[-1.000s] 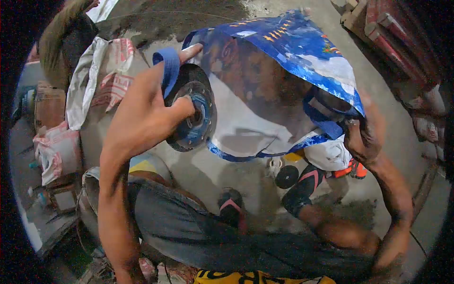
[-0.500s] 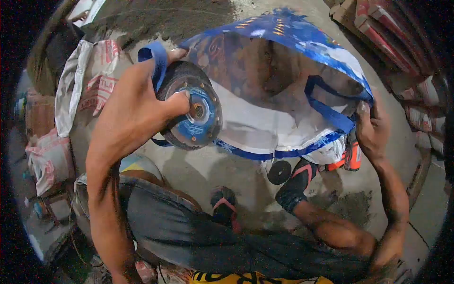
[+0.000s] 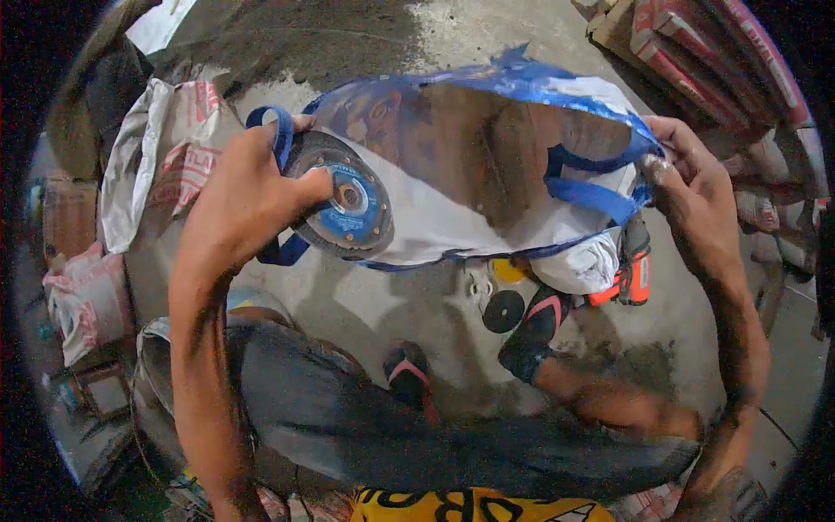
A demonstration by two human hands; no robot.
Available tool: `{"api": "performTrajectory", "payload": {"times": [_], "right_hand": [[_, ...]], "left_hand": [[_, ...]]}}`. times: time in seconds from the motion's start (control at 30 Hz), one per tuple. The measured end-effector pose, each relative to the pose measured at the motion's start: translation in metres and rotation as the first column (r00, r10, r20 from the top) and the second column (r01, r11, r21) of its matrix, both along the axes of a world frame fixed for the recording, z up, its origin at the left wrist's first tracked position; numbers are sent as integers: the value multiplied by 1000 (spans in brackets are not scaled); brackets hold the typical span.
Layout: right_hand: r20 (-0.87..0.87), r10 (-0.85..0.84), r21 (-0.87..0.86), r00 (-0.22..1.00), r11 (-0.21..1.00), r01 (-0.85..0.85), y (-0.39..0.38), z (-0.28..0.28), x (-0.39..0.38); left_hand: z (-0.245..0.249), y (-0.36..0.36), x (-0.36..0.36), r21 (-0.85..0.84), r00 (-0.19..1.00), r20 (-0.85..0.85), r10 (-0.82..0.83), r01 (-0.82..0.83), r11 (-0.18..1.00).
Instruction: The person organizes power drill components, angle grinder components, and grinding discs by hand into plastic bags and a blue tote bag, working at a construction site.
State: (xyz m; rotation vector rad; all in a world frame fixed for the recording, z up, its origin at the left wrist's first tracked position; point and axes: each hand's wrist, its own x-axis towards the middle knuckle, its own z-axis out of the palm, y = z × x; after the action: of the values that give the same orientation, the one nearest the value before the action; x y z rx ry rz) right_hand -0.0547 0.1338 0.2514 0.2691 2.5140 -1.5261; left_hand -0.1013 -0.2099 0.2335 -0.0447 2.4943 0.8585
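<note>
My left hand [image 3: 239, 196] is closed round a dark abrasive disc [image 3: 367, 217] with a blue label, its thumb lying near the centre hole. The same hand pinches the left rim of a blue and white bag [image 3: 435, 213], beside a blue strap handle. At the other end, my right hand [image 3: 694, 178] grips the bag's right rim near the second blue handle [image 3: 587, 196]. Between the hands the bag's mouth is spread wide, showing a brownish, shadowed interior. The fingers behind the rim are partly hidden.
Near my feet on the concrete floor lie a small black disc [image 3: 504, 311], a yellow round item [image 3: 510, 271], a white bundle [image 3: 583, 263] and an orange-and-black object [image 3: 633, 270]. Printed cement sacks [image 3: 187, 165] stand left; stacked red-and-grey sacks [image 3: 696, 61] are at upper right.
The bag's mouth has narrowed from top to bottom, and its lower rim has risen. My left hand and the disc have tilted and shifted slightly left. The yellow item on the floor now shows.
</note>
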Motion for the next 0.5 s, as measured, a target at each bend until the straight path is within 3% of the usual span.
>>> {"api": "performTrajectory", "payload": {"times": [0.1,0.17,0.2,0.23,0.3,0.33,0.37,0.43,0.47,0.5], "right_hand": [[100,64,-28,993,998,-61,-9,16,26],[282,188,36,941,978,-207,-16,24,47],[340,256,31,905,959,-283,-20,27,58],[402,323,15,857,933,-359,-23,29,68],[555,374,2,743,893,-451,-29,40,77],[620,393,-8,679,868,-496,-31,43,80],[678,480,-29,557,774,-632,-30,40,84],[763,583,-98,279,531,-842,-27,36,91],[785,618,-172,49,293,-941,-35,35,86],[707,705,-179,58,258,-949,-36,35,90]], "left_hand": [[-3,-11,-1,42,998,-10,-62,62,997],[-5,-9,-2,68,993,60,-105,101,993],[-1,-6,3,95,987,-45,-157,160,983],[7,-3,4,11,985,5,-174,174,985],[17,0,3,41,947,-95,-308,313,949],[31,6,0,75,946,-66,-318,323,944],[42,11,-2,112,945,-44,-325,328,938],[47,13,-17,149,789,-339,-512,582,799],[50,17,-23,120,701,-444,-558,664,738],[55,22,-26,68,680,-429,-595,681,730]]}}
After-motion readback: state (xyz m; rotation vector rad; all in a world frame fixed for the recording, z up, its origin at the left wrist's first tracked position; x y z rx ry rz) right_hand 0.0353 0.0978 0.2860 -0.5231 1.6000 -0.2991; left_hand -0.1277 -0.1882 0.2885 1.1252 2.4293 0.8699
